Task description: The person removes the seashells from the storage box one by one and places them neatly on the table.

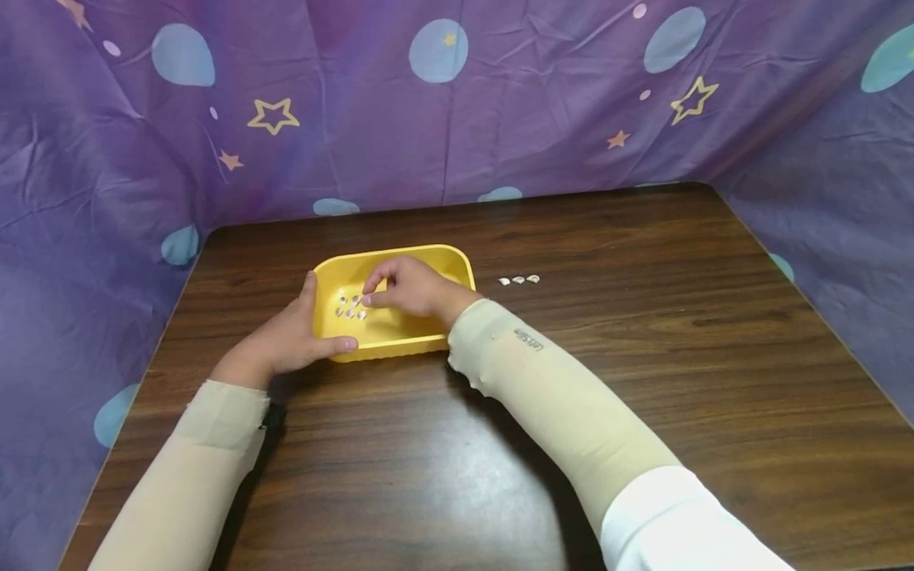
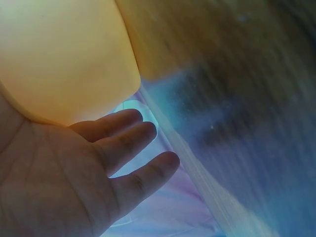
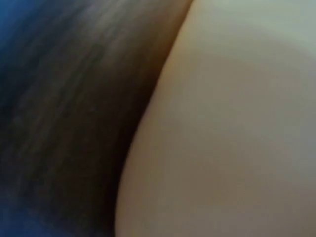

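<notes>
In the head view, a yellow rectangular bin (image 1: 410,346) stands on the table. Several small whitish seashells (image 1: 350,314) lie grouped on its floor at the left. My left hand (image 1: 289,333) rests against the bin's left end, thumb along the front rim. The left wrist view shows that hand's (image 2: 69,173) fingers stretched out below the bin's wall (image 2: 69,54). Inside the bin, my right hand (image 1: 410,287) pinches a small seashell between thumb and index finger beside the group, the shell mostly covered by the fingertips. Only the bin's blurred wall (image 3: 217,138) fills the right wrist view.
Three more small shells (image 1: 518,280) lie in a row on the dark wooden table (image 1: 678,333), just right of the bin. A purple curtain (image 1: 371,119) with stars and dots hangs behind the table and along both sides.
</notes>
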The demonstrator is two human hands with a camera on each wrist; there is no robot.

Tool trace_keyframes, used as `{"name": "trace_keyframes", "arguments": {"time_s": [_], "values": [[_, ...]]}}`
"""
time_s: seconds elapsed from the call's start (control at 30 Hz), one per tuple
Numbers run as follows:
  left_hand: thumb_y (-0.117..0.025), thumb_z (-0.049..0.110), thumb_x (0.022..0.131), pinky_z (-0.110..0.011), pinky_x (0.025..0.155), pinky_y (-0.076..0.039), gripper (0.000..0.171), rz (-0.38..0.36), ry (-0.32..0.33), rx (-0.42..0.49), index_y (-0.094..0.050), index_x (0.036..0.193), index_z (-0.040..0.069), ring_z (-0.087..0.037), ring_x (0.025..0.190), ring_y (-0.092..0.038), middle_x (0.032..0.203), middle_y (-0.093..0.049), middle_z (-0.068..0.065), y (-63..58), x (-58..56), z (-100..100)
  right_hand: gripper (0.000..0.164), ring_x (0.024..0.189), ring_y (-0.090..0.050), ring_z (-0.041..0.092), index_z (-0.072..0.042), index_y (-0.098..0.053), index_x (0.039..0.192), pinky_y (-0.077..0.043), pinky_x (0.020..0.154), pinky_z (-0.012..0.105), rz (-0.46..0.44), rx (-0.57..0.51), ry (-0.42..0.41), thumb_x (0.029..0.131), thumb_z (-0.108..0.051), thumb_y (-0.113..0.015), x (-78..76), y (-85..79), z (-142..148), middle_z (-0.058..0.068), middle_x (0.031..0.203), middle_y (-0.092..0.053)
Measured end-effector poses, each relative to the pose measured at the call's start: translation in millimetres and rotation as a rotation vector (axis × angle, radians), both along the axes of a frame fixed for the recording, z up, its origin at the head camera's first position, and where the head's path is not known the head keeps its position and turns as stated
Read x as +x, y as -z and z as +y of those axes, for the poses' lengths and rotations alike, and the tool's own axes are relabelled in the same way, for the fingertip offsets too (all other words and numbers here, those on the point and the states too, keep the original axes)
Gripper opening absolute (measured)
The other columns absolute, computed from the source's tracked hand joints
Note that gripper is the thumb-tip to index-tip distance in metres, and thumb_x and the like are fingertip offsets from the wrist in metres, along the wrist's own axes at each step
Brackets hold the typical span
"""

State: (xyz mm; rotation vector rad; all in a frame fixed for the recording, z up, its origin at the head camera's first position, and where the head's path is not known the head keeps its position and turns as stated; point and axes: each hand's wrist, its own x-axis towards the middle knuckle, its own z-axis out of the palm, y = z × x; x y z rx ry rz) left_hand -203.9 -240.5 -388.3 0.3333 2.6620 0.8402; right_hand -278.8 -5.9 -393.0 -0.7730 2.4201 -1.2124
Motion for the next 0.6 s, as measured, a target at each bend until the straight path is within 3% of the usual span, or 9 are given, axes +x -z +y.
{"name": "trace_keyframes", "arguments": {"time_s": [0.23,0.33,0.47,0.6], "values": [[-0.078,0.054,0.091,-0.061,0.115,-0.038,0.136,-0.002,-0.006,-0.002,0.024,0.162,-0.003,-0.043,0.132,-0.048,0.164,-0.024,-0.040,-0.2,-0.7,0.9,0.020,0.062,-0.048,0.009,-0.012,-0.080,0.112,-0.044,0.064,0.025,-0.022,0.061,-0.071,0.096,-0.022,-0.080,1.4,5.0,-3.2,-0.003,0.067,-0.054],[-0.079,0.053,0.090,-0.060,0.113,-0.041,0.136,0.003,-0.005,0.002,0.023,0.162,-0.002,-0.041,0.128,-0.051,0.161,-0.030,-0.039,0.1,-0.7,0.8,0.023,0.070,-0.053,0.011,-0.013,-0.080,0.117,-0.047,0.073,0.026,-0.015,0.110,-0.096,0.096,-0.023,-0.079,2.6,5.5,-4.3,-0.002,0.083,-0.065],[-0.079,0.054,0.090,-0.058,0.110,-0.043,0.136,0.000,-0.004,0.012,0.022,0.163,0.001,-0.039,0.123,-0.053,0.158,-0.036,-0.037,0.0,-0.6,0.9,0.027,0.107,-0.065,0.017,-0.013,-0.078,0.123,-0.048,0.103,0.029,0.016,0.171,-0.132,0.097,-0.021,-0.078,3.2,6.4,-6.2,0.001,0.125,-0.074],[-0.078,0.054,0.090,-0.059,0.112,-0.041,0.136,-0.005,-0.001,0.012,0.023,0.162,-0.001,-0.041,0.126,-0.052,0.161,-0.031,-0.039,-0.1,-0.5,1.1,0.033,0.137,-0.057,0.020,-0.014,-0.076,0.131,-0.039,0.119,0.034,0.040,0.225,-0.169,0.098,-0.020,-0.077,1.8,8.4,-7.9,0.003,0.142,-0.069]]}}
